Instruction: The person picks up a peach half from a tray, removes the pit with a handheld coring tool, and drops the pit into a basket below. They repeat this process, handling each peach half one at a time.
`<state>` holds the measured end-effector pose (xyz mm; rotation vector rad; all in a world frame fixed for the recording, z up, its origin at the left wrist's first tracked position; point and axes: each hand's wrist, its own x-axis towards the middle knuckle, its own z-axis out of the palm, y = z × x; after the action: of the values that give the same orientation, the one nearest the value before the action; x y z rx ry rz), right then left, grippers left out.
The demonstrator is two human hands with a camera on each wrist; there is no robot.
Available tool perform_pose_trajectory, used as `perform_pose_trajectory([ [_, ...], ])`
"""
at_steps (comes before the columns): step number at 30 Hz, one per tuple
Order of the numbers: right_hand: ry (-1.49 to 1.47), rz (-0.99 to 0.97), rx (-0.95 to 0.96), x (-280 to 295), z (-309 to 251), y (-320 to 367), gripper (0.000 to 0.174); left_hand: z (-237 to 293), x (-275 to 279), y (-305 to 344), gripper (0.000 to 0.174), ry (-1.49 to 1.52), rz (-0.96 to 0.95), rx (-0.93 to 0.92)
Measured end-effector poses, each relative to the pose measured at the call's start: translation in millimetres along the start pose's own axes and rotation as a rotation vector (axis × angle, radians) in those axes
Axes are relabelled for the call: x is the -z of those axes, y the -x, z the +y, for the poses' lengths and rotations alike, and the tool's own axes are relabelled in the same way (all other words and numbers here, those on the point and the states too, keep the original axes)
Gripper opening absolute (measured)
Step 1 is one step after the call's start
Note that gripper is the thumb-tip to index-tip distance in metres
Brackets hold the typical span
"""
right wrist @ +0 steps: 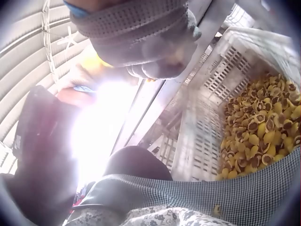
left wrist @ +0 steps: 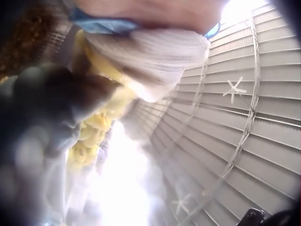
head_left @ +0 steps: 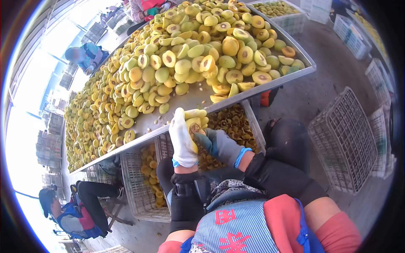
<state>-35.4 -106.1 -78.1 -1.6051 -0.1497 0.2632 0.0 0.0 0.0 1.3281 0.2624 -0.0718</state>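
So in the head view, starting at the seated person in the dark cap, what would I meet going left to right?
Seated person, crate of yellow pieces, white-gloved left hand holding a cut fruit, grey-gloved right hand, large tilted crate.

White glove w/ yellow palm (head_left: 184, 139), grey glove (head_left: 222, 146), blue-striped apron w/ red characters (head_left: 236, 223).

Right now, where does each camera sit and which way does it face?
Head: on the head, facing forward and down at the white-gloved left hand, grey-gloved right hand and metal table; forearms show.
Left wrist: faces upward past both hands to the ribbed roof.
Right wrist: looks past the right hand toward a slatted crate.
Shared: both wrist views show the white fan.
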Motion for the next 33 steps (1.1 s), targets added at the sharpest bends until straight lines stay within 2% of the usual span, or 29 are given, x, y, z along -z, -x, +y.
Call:
perform_pose_trajectory([
  [2, -0.17, 0.033, 0.047, -14, 11, -4, 0.053, 0, -1, 1, 0.052, 0.029, 0.019, -0.032],
  [5, -0.265, 0.079, 0.083, -23, 12, 3, 0.051, -9, -4, 4, 0.051, 0.05, 0.035, -0.078],
  [8, -0.24, 0.121, 0.083, -20, 8, 3, 0.051, -8, -5, -2, 0.051, 0.082, 0.028, -0.022],
  [11, -0.148, 0.185, 0.053, -16, 4, 7, 0.051, -11, -10, 3, 0.049, 0.19, -0.006, -0.042],
  [14, -0.215, 0.198, 0.058, -15, 1, 9, 0.052, -17, -14, 6, 0.049, 0.251, 0.029, -0.067],
  [20, -0.16, 0.094, 0.027, -5, -8, 14, 0.053, -13, -11, 10, 0.047, 0.171, -0.018, -0.103],
  [23, -0.129, 0.068, 0.035, -7, -3, 17, 0.053, 2, -5, 10, 0.051, -0.057, -0.09, -0.03],
  [26, -0.302, 0.064, 0.086, -17, -8, 23, 0.053, 3, -8, 14, 0.054, 0.017, -0.044, -0.024],
  [29, -0.312, -0.097, 0.007, -9, -9, 19, 0.054, 13, 0, 13, 0.052, -0.097, -0.156, -0.045],
  [32, -0.124, -0.113, -0.068, 4, -21, 22, 0.061, 7, 11, 3, 0.05, -0.229, -0.274, -0.066],
  [33, -0.201, -0.216, -0.217, 14, -36, 25, 0.063, 3, 13, 0, 0.049, -0.168, -0.292, -0.045],
])
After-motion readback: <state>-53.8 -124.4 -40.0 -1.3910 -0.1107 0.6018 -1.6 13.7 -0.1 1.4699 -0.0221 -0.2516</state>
